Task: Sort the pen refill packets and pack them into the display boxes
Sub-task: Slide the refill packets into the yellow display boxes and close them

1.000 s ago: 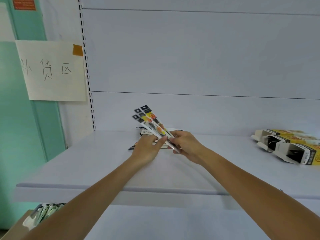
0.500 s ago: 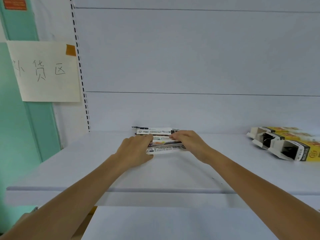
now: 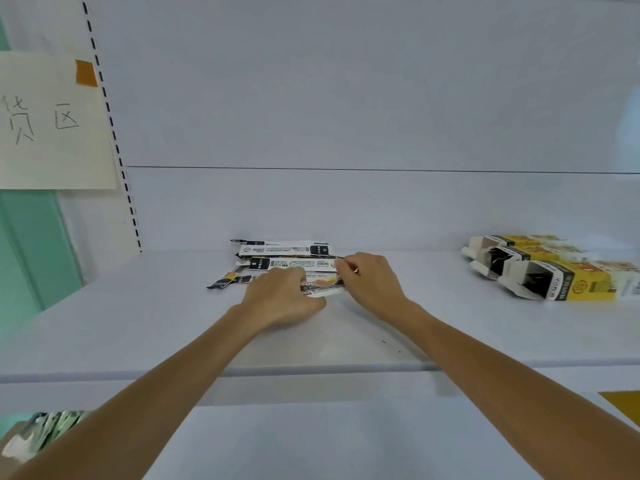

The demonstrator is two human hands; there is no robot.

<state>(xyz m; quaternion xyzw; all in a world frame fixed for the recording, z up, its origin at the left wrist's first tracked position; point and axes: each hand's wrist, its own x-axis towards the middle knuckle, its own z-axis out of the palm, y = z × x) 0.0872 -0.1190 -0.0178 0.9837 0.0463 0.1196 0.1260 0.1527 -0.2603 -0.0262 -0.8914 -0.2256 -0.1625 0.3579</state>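
Observation:
Several long pen refill packets (image 3: 284, 251) lie in a loose pile at the back middle of the white shelf (image 3: 138, 323). My left hand (image 3: 280, 299) rests palm down on the front packets (image 3: 322, 285), pressing them flat. My right hand (image 3: 370, 282) grips the right ends of the same packets, fingers curled. Three yellow-and-white display boxes (image 3: 554, 275) lie on their sides at the far right of the shelf, open ends facing left, apart from both hands.
A paper sign (image 3: 52, 123) is taped to the wall at left, beside a slotted shelf upright (image 3: 114, 133). More packets sit in a carton (image 3: 38, 434) at the lower left below the shelf. A yellow shape (image 3: 623, 407) shows at the lower right.
The packets I held fanned upright a second ago now lie flat on the shelf under both hands. The view has shifted closer and slightly right.

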